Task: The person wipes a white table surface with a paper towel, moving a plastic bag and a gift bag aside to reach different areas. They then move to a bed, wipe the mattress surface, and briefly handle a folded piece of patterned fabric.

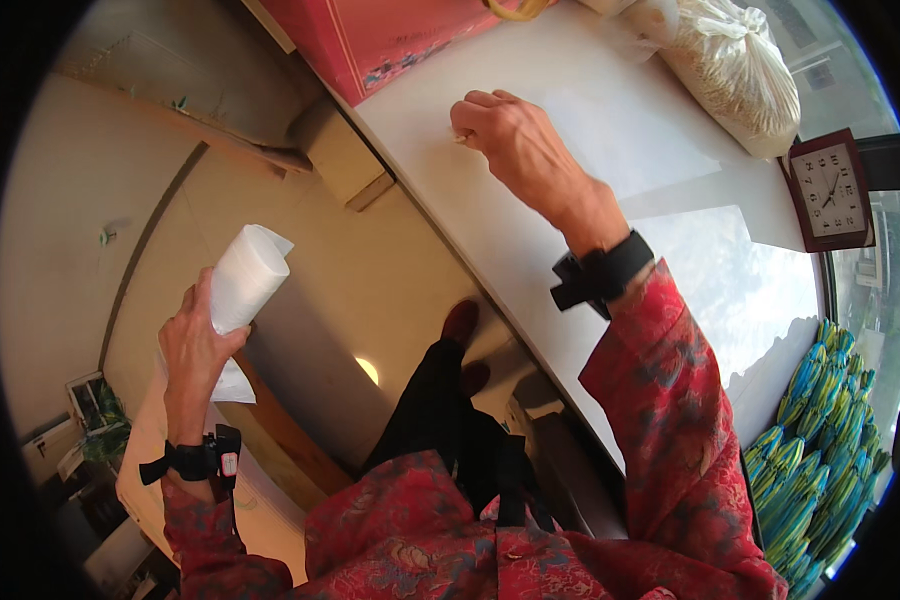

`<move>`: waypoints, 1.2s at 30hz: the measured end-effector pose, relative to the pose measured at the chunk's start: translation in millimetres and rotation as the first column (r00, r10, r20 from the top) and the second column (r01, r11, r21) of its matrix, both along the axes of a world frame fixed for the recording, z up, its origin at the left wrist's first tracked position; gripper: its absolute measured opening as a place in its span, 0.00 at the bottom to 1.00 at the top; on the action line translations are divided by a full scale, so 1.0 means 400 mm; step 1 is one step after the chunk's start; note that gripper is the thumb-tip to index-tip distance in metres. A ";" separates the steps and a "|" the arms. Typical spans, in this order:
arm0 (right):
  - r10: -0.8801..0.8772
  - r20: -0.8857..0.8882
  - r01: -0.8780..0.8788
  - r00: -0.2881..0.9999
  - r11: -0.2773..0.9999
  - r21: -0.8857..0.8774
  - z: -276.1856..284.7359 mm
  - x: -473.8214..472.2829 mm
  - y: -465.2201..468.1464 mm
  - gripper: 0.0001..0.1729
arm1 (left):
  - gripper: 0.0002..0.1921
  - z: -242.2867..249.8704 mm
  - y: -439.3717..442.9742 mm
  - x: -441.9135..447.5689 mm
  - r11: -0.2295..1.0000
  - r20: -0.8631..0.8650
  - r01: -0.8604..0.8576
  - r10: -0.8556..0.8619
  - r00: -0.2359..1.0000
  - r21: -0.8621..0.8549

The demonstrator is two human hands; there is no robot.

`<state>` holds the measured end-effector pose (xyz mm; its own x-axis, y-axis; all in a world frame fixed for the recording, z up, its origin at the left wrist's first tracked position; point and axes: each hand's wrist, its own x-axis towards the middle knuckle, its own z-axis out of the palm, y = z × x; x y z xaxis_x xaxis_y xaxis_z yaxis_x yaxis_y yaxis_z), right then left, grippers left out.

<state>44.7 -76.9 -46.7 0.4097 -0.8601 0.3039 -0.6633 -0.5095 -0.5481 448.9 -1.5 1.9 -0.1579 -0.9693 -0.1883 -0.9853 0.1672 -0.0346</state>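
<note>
A white roll of tissue paper is gripped in my left hand, held out over the floor at the left; a loose sheet of it hangs below the hand. My right hand is curled into a fist above the white tabletop, near the pink box. A small pale bit of something, perhaps crumpled tissue, shows at its curled fingers; what it is cannot be made out. Both wrists wear black straps.
A pink box stands at the table's far end. Along the window side are a clear plastic bag of grain-like stuff, a framed clock and blue-green and yellow bundles. A pale cabinet stands on the floor beyond the table's edge.
</note>
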 end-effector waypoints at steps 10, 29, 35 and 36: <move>0.109 -0.075 -0.078 0.991 0.940 0.333 0.082 -0.029 0.245 0.07 | 0.42 -0.020 0.029 0.058 0.998 -0.036 -0.055 0.054 0.998 -0.012; 0.144 -0.162 -0.163 0.976 0.981 -0.106 -0.051 0.141 -0.153 0.09 | 0.42 0.017 0.022 0.020 0.982 -0.069 -0.159 0.166 0.984 0.103; 0.118 -0.238 -0.142 0.964 0.986 -0.084 -0.017 0.153 -0.053 0.04 | 0.44 0.087 0.012 -0.016 0.998 -0.056 0.041 -0.043 0.997 -0.039; 0.120 -0.217 -0.141 0.969 0.986 -0.085 0.003 0.138 -0.008 0.03 | 0.44 0.100 0.011 -0.025 0.996 -0.044 0.062 -0.065 0.997 -0.058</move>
